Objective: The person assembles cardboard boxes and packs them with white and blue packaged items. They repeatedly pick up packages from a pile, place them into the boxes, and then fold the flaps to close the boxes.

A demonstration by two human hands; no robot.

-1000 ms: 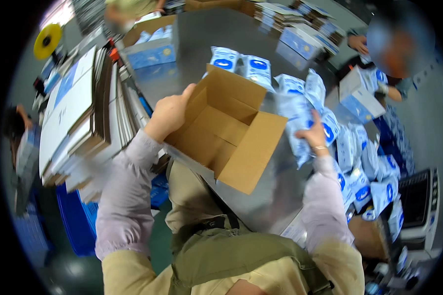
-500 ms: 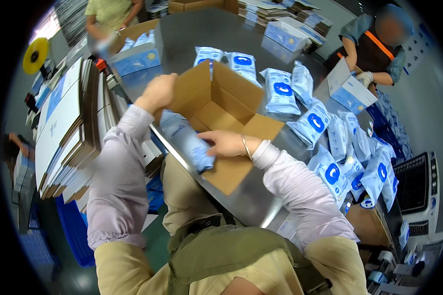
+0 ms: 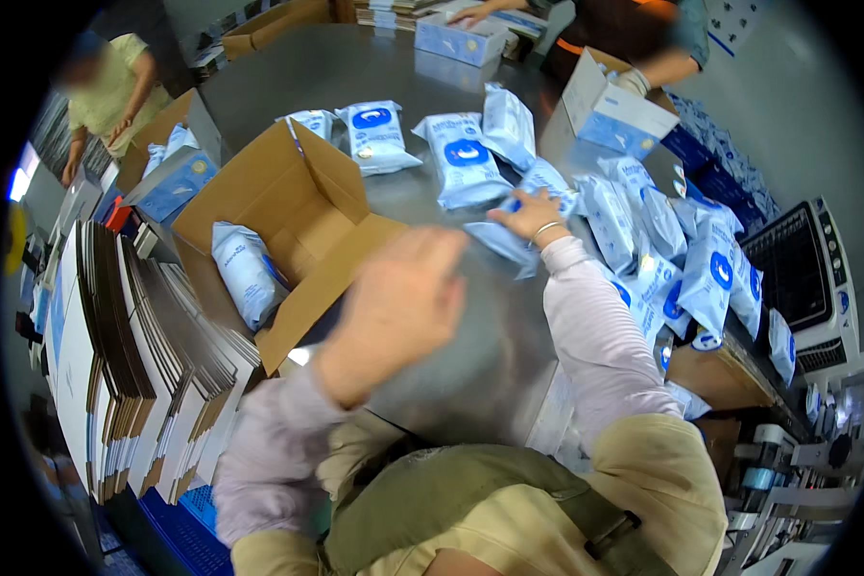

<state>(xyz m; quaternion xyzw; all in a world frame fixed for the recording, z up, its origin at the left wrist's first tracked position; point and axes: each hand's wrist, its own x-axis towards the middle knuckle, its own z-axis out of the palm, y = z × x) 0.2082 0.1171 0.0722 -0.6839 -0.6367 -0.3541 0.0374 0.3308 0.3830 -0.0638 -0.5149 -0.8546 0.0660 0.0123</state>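
Beyond the table's near edge, my right hand (image 3: 531, 216) grips a pale blue wipes pack (image 3: 551, 180), fingers spread across it. Part of that pack is hidden under the hand. My left hand (image 3: 394, 312) hangs blurred over the near side of the table, right of the open brown carton (image 3: 302, 216). Its fingers are smeared by motion. Inside the carton, at its left end, one wipes pack (image 3: 248, 274) rests tilted, and the carton flaps stand open. More packs (image 3: 463, 158) lie just beyond my right hand.
Many wipes packs (image 3: 710, 269) are heaped at the right. Flattened cartons (image 3: 115, 365) stand stacked at the left. Across the table, one person (image 3: 115, 86) stands by a filled box (image 3: 178, 182); another's gloved hand (image 3: 634, 82) reaches into a white-blue box (image 3: 614, 115).
My right hand has let go of the pack inside the carton and moved right onto another pack. My left hand has left the carton's rim and come nearer. The view has shifted right.
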